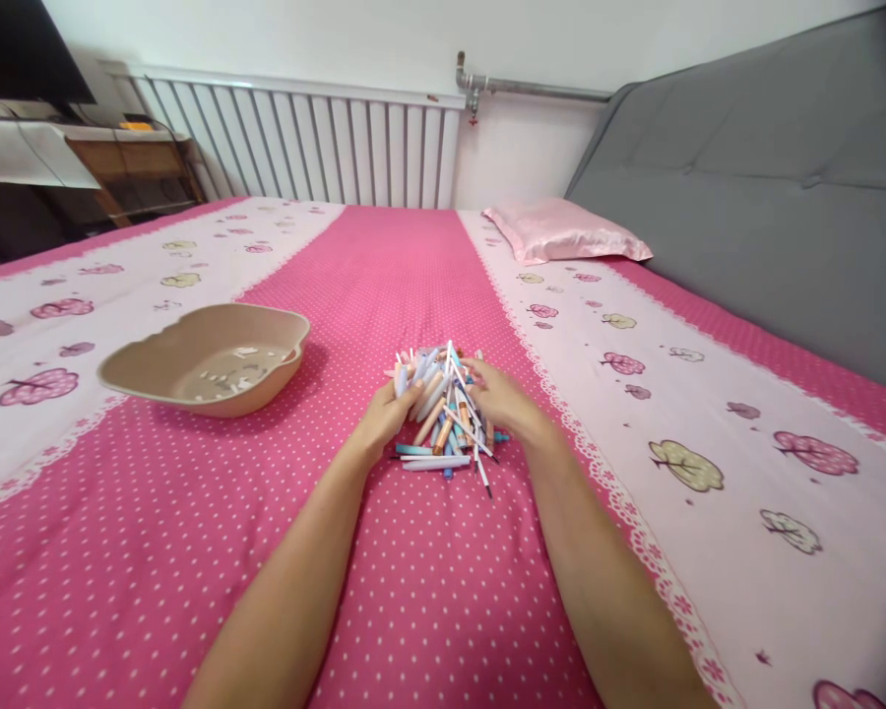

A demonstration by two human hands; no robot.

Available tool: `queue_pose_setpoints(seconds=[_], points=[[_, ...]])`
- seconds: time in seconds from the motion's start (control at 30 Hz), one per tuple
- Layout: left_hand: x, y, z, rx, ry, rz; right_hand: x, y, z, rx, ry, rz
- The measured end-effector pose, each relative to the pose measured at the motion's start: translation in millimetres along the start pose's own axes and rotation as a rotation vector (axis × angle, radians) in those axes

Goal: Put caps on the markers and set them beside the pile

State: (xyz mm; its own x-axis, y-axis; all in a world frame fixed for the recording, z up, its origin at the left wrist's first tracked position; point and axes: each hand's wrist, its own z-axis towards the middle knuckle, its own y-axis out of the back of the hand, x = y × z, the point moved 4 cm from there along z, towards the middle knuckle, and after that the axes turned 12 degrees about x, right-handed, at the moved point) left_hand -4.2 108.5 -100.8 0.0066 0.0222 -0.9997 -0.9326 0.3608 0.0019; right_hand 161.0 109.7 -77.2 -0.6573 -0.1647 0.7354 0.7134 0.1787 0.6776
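Note:
A loose heap of pens [443,409] lies on the pink bedspread [413,571] in front of me, mostly pale lilac, white, blue and tan barrels. Among them are thin white sticks with dark tips [484,475] that look like pen refills. My left hand [390,412] closes on pens at the heap's left side, its thumb across pale barrels. From the right, my right hand [500,396] curls round the other side of the heap, fingers bent against the pens and partly hidden behind them. Several pens stick out at the near edge, below both hands.
A beige plastic basin [214,402] with small white pieces in it sits on the bed to the left. A pink pillow [565,228] rests by the grey headboard [745,148]. A white radiator [302,138] and a desk [133,158] stand beyond the bed.

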Motion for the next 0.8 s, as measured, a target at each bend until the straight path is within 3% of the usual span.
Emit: queue_pose_setpoints(seconds=[0.07,0.17,0.43,0.63,0.8], points=[[1.5,1.7,1.4,0.018,-0.013,0.057,3.3,-4.6,0.2,-0.010,0.012,-0.191],[2.3,3.0,2.6,0.028,-0.007,0.133,8.9,-13.5,1.5,-0.033,0.064,-0.307],[0.5,2.6,0.4,0.013,-0.004,0.220,1.7,-20.5,9.9,-0.063,0.122,-0.275],[0.3,2.6,-1.2,0.030,-0.018,0.339,2.7,-21.7,10.2,0.006,0.190,-0.352],[1.9,4.4,0.1,-0.001,-0.076,0.408,1.6,-21.8,4.7,0.045,0.157,-0.422]])
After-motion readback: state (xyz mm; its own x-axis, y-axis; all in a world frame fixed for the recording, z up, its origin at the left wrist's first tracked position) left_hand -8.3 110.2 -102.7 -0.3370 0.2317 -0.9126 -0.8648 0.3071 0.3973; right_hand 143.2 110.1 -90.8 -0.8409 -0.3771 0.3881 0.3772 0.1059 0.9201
